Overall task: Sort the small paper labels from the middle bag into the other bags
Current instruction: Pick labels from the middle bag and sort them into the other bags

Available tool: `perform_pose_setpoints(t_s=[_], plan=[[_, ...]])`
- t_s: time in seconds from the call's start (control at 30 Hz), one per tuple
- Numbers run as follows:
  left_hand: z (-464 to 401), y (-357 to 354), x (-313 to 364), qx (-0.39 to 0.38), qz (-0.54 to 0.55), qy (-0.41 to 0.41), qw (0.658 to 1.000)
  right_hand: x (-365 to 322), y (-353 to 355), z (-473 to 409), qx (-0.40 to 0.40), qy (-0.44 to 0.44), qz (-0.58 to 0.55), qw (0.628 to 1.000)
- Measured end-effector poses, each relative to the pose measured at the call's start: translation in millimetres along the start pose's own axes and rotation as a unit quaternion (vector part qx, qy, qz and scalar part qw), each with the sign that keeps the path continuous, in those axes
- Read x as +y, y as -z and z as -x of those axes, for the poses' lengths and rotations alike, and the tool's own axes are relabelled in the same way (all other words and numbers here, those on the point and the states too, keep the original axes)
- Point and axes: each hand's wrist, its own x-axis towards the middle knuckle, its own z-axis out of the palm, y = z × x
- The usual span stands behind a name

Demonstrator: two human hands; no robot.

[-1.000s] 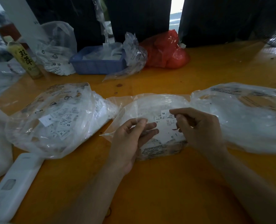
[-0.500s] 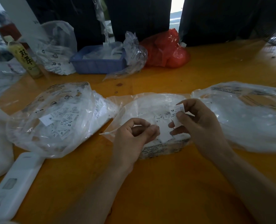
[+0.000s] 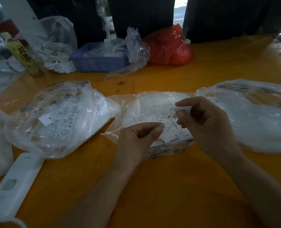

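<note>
The paper label (image 3: 171, 113) printed XL is up off the heap now, held above the middle bag (image 3: 146, 106), where a second ago it lay flat on the pile under the right hand's fingertips. In that time the right hand (image 3: 207, 122) lifted it, turned it to face the person, and the print can be read. That looks like the checking step: the size is known, so what remains for this label is to carry it to whichever neighbouring bag takes that size.

The right hand pinches the label's right edge between thumb and forefinger, the other fingers curled loosely behind. The left hand (image 3: 136, 137) has drawn its fingers in from the flatter reach it had a second ago; thumb and forefinger tips meet over the heap of labels, and something white sits at them, but I cannot tell whether that is a label held or just the pile behind.

The left bag (image 3: 29, 129), just beside the middle one, shows labels marked SX, XL and M through the plastic. The right bag (image 3: 251, 122) lies on the other side, its contents too hazy to read. All three rest on the orange table (image 3: 169, 186). Beyond are a blue tray (image 3: 97, 63), a red bag (image 3: 169, 46) and a bottle (image 3: 24, 58).
</note>
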Motion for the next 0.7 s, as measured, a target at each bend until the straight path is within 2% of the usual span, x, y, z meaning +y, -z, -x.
perform_pose_setpoints(t_s=[0.2, 0.37, 0.53, 0.7], plan=[[0.0, 0.3, -0.8, 0.002, -0.008, -0.008, 1.0, -2.1, -1.5, 1.6, -0.029, 0.049, 0.082, 0.995], [0.3, 1.5, -0.9, -0.013, 0.002, -0.002, 1.0, -1.1, -3.0, 0.9, -0.013, 0.094, 0.137, 0.986], [1.9, -1.2, -0.1, -0.025, 0.063, 0.01, 0.998, 1.3, -3.9, 0.6, -0.01, 0.101, 0.153, 0.983], [1.2, -0.7, -0.9, -0.028, 0.059, 0.005, 0.998, 1.8, -3.6, 0.1, -0.002, 0.095, 0.15, 0.984]])
